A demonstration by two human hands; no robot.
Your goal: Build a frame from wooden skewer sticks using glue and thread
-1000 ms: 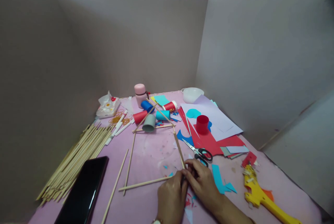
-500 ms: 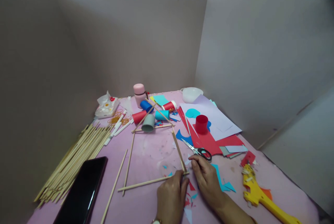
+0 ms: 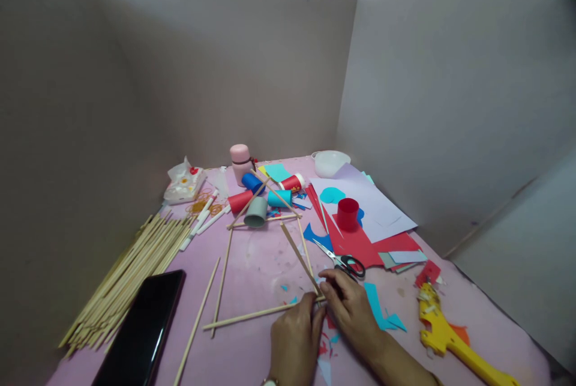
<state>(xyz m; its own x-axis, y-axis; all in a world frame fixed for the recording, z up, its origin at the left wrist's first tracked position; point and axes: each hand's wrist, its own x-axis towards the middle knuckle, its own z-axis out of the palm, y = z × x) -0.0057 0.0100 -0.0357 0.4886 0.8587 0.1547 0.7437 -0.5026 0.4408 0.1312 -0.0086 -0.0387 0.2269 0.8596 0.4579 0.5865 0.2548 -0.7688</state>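
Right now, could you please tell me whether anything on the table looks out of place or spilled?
Paper scraps lie strewn between the left hand and right hand, looking untidy. The gray cylinder lies on its side, unlike the upright red cylinder. Nothing looks clearly damaged.

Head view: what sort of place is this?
Probably a craft workspace: a pink-covered table boxed in by grey panels. Signs: a bundle of thin sticks, scissors and what looks like a yellow glue gun.

Pink flask, black phone
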